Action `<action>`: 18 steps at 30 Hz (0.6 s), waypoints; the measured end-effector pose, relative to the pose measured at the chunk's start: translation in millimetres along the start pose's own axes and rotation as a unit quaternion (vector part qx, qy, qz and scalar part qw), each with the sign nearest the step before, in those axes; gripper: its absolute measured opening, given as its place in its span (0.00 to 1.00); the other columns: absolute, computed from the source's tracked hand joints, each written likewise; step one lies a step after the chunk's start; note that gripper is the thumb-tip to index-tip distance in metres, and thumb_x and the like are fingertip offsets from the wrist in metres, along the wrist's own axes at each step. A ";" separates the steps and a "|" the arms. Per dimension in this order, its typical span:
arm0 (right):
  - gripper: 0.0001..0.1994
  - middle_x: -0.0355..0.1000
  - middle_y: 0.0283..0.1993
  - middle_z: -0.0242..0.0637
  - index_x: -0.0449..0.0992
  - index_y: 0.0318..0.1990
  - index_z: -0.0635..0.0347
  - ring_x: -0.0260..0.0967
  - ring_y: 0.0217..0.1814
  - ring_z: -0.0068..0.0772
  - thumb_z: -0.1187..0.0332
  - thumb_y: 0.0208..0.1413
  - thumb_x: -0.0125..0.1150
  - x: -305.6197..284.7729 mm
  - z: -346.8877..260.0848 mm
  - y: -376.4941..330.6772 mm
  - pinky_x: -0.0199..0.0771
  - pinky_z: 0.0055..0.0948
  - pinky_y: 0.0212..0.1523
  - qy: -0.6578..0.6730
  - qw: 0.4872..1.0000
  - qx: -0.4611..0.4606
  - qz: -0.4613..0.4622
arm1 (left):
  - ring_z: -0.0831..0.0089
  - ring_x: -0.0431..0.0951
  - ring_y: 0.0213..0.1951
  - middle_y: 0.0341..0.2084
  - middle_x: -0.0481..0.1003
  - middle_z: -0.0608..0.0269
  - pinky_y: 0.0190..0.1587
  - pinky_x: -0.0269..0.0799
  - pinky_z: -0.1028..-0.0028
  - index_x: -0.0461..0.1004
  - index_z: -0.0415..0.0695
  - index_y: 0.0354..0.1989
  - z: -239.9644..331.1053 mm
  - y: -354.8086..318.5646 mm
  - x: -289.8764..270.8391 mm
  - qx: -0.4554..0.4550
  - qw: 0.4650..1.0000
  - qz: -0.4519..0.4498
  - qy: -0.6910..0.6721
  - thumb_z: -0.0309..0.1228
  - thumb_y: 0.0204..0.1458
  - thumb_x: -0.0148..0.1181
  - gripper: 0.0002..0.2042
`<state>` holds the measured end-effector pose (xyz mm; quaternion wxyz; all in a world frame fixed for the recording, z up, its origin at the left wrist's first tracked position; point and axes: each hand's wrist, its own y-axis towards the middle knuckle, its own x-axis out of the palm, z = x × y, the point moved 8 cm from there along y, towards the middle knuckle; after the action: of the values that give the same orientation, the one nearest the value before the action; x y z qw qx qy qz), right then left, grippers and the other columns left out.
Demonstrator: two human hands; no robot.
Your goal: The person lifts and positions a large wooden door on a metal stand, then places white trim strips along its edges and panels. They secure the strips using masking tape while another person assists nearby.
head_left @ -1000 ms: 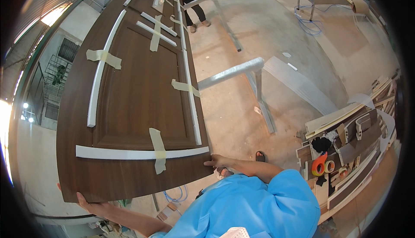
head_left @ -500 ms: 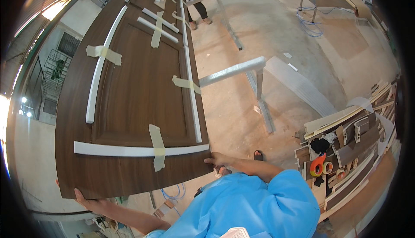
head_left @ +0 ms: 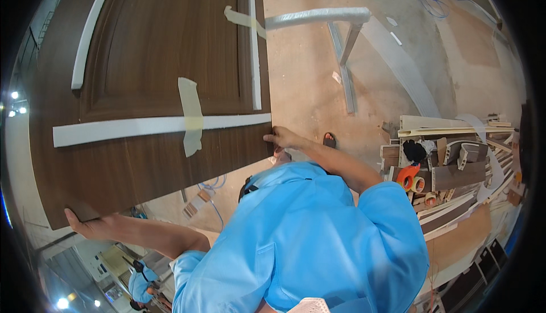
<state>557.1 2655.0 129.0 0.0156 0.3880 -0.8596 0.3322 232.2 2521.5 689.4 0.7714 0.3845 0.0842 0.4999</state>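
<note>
A dark brown wood-grain door (head_left: 142, 182) fills the upper left. My left hand (head_left: 88, 223) grips its near-left corner, with the thumb on top and the fingers hidden beneath. My right hand (head_left: 282, 138) holds the near-right corner, some fingers on the top face and the rest out of sight. White foam-like strips lie on the door: a near crosswise strip (head_left: 119, 130), a right-hand strip (head_left: 255, 57) and a left-hand strip (head_left: 91, 37). Pale masking tape (head_left: 189, 102) crosses the near strip, and another piece of tape (head_left: 242, 17) runs over the right-hand strip.
A wrapped metal stand (head_left: 318, 17) juts out on the door's right. Stacked panel offcuts (head_left: 460, 176) lie at the right, with an orange tape dispenser (head_left: 407, 176) on them. Blue hose (head_left: 216, 185) crosses the floor beneath. Another person in blue (head_left: 142, 284) appears at the lower left.
My view has tilted down and turned, so the door's near end sits higher in the picture and its far end is out of view. Both hands keep hold of the same corners.
</note>
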 end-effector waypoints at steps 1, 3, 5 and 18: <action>0.29 0.75 0.39 0.52 0.67 0.51 0.74 0.77 0.26 0.41 0.51 0.61 0.62 -1.8 2.7 -0.5 0.80 0.36 0.22 0.011 1.000 0.004 0.013 | 0.58 0.74 0.53 0.53 0.70 0.41 0.57 0.73 0.61 0.68 0.34 0.55 -0.2 0.0 2.5 -0.006 0.999 -0.026 -0.022 0.35 0.57 0.65 0.23; 0.27 0.75 0.36 0.50 0.68 0.50 0.74 0.78 0.26 0.40 0.52 0.62 0.61 -2.0 5.2 -0.2 0.79 0.35 0.21 0.010 1.000 -0.009 0.022 | 0.57 0.74 0.53 0.52 0.70 0.38 0.58 0.73 0.61 0.68 0.34 0.55 -11.1 -4.9 10.1 -0.087 0.984 -0.078 -0.136 0.36 0.56 0.67 0.24; 0.26 0.75 0.33 0.48 0.70 0.49 0.73 0.77 0.26 0.38 0.53 0.62 0.61 -4.1 8.0 2.4 0.77 0.35 0.21 0.002 0.999 -0.017 0.039 | 0.58 0.75 0.52 0.54 0.70 0.42 0.56 0.73 0.62 0.68 0.34 0.56 25.0 -19.1 17.4 0.199 0.947 -0.096 0.233 0.37 0.56 0.65 0.24; 0.25 0.76 0.38 0.51 0.69 0.50 0.74 0.78 0.30 0.39 0.54 0.63 0.60 -1.1 12.6 3.6 0.80 0.36 0.25 0.013 0.999 -0.017 0.038 | 0.58 0.64 0.64 0.64 0.63 0.50 0.66 0.63 0.59 0.52 0.41 0.72 19.0 -31.1 72.8 0.000 0.990 -0.118 -0.077 0.31 0.51 0.56 0.38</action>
<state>558.3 2650.1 116.9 0.0204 0.3500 -0.8792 0.3226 299.3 2566.3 699.9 0.8292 0.4094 0.0698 0.3740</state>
